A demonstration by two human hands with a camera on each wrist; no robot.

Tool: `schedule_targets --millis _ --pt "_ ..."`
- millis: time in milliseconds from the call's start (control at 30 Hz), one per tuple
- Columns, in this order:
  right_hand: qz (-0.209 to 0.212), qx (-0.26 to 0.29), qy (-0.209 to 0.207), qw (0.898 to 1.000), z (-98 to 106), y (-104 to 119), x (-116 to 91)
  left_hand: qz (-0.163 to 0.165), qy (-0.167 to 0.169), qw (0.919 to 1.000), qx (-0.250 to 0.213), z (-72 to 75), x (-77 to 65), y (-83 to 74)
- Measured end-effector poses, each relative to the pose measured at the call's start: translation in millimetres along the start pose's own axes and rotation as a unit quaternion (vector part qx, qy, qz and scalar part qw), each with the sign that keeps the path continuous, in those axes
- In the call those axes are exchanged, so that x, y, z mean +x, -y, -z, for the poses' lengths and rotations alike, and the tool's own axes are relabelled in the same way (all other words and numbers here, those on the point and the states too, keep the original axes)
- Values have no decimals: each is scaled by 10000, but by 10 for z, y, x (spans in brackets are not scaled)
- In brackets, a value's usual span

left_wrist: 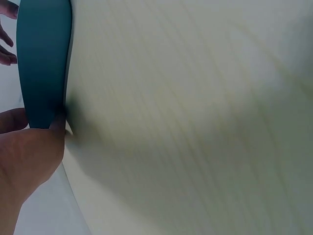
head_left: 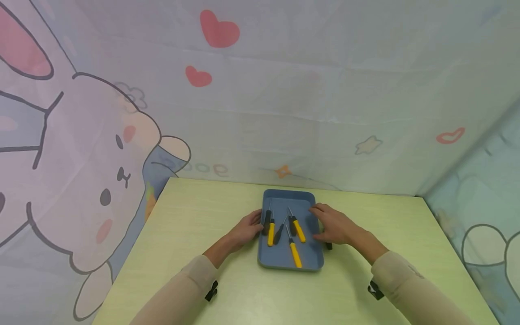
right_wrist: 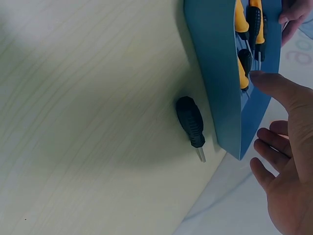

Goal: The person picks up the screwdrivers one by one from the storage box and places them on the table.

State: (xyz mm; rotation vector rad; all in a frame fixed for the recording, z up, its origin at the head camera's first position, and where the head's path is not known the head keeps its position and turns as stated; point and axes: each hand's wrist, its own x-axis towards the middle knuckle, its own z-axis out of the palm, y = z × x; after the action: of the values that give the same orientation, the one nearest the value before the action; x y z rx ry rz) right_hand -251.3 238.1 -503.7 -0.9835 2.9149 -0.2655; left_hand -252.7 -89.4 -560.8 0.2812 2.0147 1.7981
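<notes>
A blue tray [head_left: 273,259] holds yellow and black screwdrivers [head_left: 294,252].

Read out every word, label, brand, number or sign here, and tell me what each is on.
"oog": pale letters on the backdrop; the mark just left of them is too faint to read.
Tray and screwdrivers: no text I can make out.

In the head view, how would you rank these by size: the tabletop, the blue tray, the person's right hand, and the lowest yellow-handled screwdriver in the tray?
Largest to smallest, by visible area:
1. Tabletop
2. Blue tray
3. Right hand
4. Lowest yellow-handled screwdriver
</notes>
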Motion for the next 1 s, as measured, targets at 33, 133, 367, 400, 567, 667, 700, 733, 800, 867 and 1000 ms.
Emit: schedule_targets --millis 33,133,367,400,567,667,700,733,800,867,1000 --pt "-4 11 19 10000 -1 5 6 -11 -3 10000 16 1 0 -2" --pt "-9 13 67 10000 -12 18 28 -2 -10 10000 22 -4 -7 -11" --pt "24 -5 195 9998 -54 33 82 -1 -27 10000 24 -22 -14 -24" --pt "47 -32 208 9998 -58 35 91 -10 -41 10000 28 -20 -14 -23" --pt "160 -134 243 9995 -74 56 143 -37 -51 10000 19 -10 -17 -17" --pt "206 -141 303 9992 -90 66 177 -58 -35 10000 11 -6 -17 -8" --pt "222 -143 327 9991 -96 69 188 -67 -31 10000 16 -5 -14 -1" --pt "229 -155 359 9990 -102 73 200 -75 -23 10000 27 -4 -13 5" --pt "227 -166 418 9987 -115 79 222 -99 -9 9999 50 -2 -13 17" --pt "228 -177 451 9986 -125 85 243 -123 4 9999 58 -1 -10 25" --pt "249 -217 469 9984 -141 101 288 -160 -5 9998 103 7 -9 21"
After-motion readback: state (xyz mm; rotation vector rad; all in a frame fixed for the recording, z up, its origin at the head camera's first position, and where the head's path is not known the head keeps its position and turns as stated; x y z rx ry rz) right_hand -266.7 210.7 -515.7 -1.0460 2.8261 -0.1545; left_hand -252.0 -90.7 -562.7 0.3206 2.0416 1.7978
